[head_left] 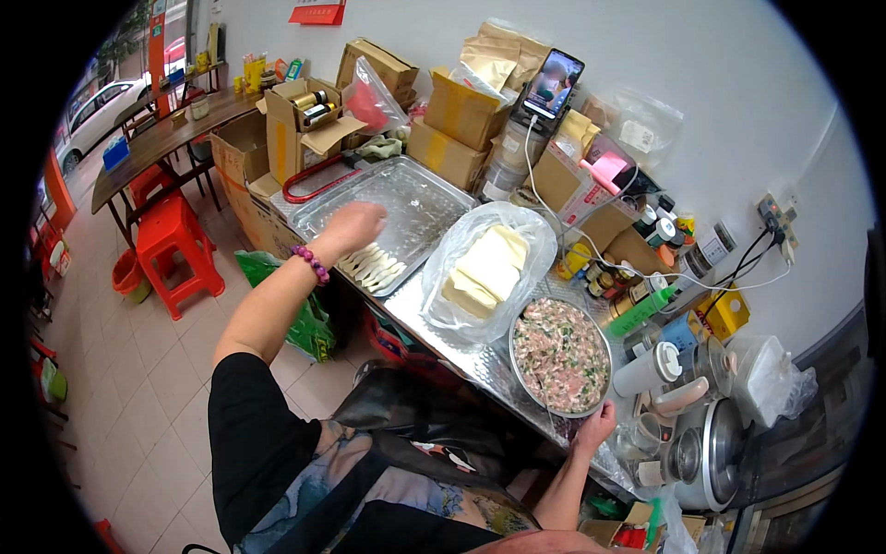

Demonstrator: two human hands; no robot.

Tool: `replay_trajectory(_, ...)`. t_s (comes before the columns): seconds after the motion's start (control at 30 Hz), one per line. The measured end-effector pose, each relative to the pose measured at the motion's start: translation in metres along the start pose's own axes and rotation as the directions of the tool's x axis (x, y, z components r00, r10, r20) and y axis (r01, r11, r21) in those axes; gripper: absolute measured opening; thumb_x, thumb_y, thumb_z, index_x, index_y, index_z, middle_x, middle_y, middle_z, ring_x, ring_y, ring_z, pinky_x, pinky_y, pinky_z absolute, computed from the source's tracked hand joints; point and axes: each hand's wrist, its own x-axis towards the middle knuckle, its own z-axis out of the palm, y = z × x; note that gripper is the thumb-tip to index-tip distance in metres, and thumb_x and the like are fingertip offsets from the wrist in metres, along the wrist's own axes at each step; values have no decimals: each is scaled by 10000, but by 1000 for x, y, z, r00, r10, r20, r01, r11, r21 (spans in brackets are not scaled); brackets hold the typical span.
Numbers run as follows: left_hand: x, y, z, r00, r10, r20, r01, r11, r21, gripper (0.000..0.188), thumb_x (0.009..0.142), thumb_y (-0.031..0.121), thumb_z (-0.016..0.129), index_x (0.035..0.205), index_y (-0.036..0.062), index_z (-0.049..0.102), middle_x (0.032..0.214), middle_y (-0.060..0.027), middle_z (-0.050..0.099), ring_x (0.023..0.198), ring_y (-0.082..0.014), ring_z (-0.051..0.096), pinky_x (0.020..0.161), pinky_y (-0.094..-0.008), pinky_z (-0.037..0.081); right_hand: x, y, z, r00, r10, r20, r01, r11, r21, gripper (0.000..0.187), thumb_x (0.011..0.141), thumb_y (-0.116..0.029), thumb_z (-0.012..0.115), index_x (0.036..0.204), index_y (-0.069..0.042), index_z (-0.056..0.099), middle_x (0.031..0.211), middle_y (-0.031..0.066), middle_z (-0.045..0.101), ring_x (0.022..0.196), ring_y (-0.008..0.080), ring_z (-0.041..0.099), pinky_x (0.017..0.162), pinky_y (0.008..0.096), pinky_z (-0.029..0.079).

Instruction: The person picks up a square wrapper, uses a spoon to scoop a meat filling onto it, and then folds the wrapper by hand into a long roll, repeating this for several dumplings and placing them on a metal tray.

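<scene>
My left hand (355,227), a beaded bracelet on its wrist, is over a shallow metal tray (420,197). Its fingers are curled in, and what they hold, if anything, is hidden. Just below it, a row of small pale folded dumplings (374,268) lies along the tray's near edge. To the right, a stack of pale yellow dough wrappers (489,268) rests in a clear plastic bag (540,242). Next to that stands a round metal bowl of minced meat filling with green bits (563,355). My right hand (595,427) is closed at the bowl's near rim; its grip is too small to make out.
Cardboard boxes (450,111) and a propped phone (554,85) with a white cable line the wall. Jars, bottles, a white tumbler (646,369) and a lidded pot (724,452) crowd the right. Red stools (175,245) and a wooden table (175,129) stand at left.
</scene>
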Motion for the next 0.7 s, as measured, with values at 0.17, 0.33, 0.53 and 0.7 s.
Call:
replay_trajectory(0.17, 5, 88, -16, 980, 190, 49, -178, 965, -191, 198, 790, 175, 584, 918, 30, 623, 860, -164, 629, 798, -329, 602, 706, -397, 475, 3, 12, -8, 1000, -8, 4, 9, 999, -50, 142, 883, -93, 510, 850, 36, 561, 772, 20, 572, 693, 84, 493, 632, 230, 420)
replay_trajectory(0.33, 5, 132, -11, 916, 389, -98, -400, 865, -303, 224, 751, 212, 663, 877, 31, 626, 857, -136, 623, 815, -305, 593, 707, -368, 475, 2, 14, -9, 1000, 13, 21, -12, 999, -52, 146, 877, -94, 512, 849, 39, 563, 771, 23, 580, 695, 88, 499, 640, 236, 422)
replay_trajectory(0.53, 16, 149, -1, 871, 492, 11, -475, 846, -243, 281, 708, 259, 708, 876, 47, 633, 917, -111, 609, 893, -300, 566, 781, -375, 458, 3, 8, -4, 1000, 16, 13, -16, 999, -30, 158, 891, -104, 504, 843, 33, 567, 777, 27, 588, 701, 83, 508, 646, 233, 428)
replay_trajectory(0.7, 22, 155, 2, 859, 497, 121, -457, 852, -257, 307, 697, 256, 711, 921, 61, 634, 913, -111, 599, 902, -297, 563, 788, -378, 451, 3, 8, -6, 1000, 21, 16, -21, 1000, -22, 154, 895, -98, 502, 845, 33, 567, 782, 26, 589, 705, 79, 508, 651, 231, 431)
